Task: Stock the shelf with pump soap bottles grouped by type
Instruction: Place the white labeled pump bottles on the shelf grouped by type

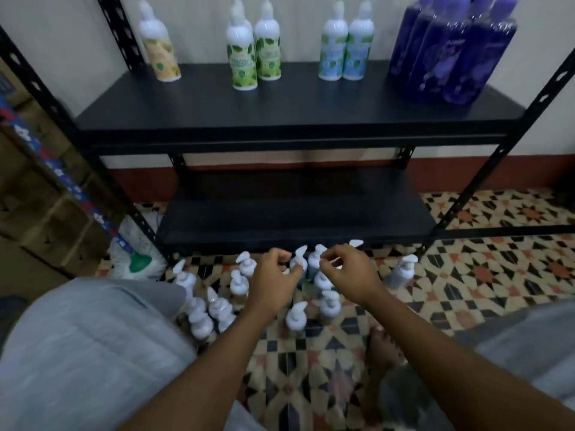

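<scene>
Many white-capped pump bottles (295,318) stand before the shelf (280,119) — left hand (273,279) and right hand (347,272) curl over them, grip unclear.

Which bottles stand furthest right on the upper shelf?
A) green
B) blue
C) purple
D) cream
C: the purple bottles fill the right end of the shelf, beyond the blue pair.
</scene>
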Available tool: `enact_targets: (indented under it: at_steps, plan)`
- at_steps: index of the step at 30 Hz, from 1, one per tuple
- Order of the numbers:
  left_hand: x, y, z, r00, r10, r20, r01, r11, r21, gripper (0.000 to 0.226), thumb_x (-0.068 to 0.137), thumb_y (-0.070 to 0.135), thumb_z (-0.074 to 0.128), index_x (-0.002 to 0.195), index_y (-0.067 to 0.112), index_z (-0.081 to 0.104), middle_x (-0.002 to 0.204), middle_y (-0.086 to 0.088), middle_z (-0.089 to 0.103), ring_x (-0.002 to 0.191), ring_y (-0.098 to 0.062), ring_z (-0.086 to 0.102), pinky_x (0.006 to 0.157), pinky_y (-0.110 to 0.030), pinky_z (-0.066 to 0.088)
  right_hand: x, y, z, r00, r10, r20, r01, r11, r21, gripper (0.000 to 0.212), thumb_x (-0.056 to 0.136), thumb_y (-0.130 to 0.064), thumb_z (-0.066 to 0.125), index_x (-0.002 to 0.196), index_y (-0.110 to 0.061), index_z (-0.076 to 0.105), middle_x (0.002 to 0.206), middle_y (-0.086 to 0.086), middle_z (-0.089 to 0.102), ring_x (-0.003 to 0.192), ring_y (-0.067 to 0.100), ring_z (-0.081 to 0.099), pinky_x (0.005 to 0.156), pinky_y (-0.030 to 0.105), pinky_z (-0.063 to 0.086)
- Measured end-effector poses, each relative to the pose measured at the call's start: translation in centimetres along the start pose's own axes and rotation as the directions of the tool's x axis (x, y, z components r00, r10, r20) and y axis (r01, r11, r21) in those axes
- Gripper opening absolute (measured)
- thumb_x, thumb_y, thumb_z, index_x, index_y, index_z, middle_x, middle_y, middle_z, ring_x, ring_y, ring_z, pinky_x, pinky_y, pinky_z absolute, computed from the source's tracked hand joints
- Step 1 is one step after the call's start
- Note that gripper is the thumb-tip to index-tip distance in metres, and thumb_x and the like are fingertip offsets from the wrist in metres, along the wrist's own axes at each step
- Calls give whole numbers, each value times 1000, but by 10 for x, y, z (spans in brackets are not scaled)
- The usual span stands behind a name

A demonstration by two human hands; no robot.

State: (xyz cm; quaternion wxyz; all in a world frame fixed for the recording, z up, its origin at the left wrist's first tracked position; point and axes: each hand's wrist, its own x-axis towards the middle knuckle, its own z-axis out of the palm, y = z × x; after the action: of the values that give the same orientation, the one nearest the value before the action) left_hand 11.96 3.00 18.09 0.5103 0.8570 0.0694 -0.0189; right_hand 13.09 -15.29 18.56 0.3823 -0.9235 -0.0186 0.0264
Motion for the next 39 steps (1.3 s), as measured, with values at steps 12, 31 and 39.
enact_targets:
  at_steps: [12, 31, 39]
  plan:
    - [-44, -125, 83, 905, -401, 145, 390, 916, 97, 43, 84, 40, 80, 104, 8, 58, 90, 1, 63, 84, -16, 61, 74, -31, 48, -36, 123, 87, 798, 494, 346, -469, 869, -158, 50, 89, -59, 64, 117, -18, 61, 110, 5, 68, 101, 22, 63, 81, 31, 47]
    - [22, -180, 126, 853, -486, 191, 452, 870, 196, 49, 73, 20, 83, 115, 31, 59, 114, -3, 63, 105, -26, 60, 89, -41, 53, 12, 176, 140, 826, 527, 202, -543, 839, 30, 54, 81, -37, 79, 127, -19, 55, 113, 8, 56, 99, 30, 57, 80, 43, 49]
    - [27, -142, 86, 834, -471, 289, 463, 881, 99, 53, 73, 23, 86, 119, 23, 60, 107, 5, 65, 105, -20, 63, 87, -29, 48, 12, 148, 88, 811, 565, 151, -585, 785, 205, 51, 74, -42, 83, 109, -18, 55, 96, -7, 63, 87, 17, 63, 66, 31, 46]
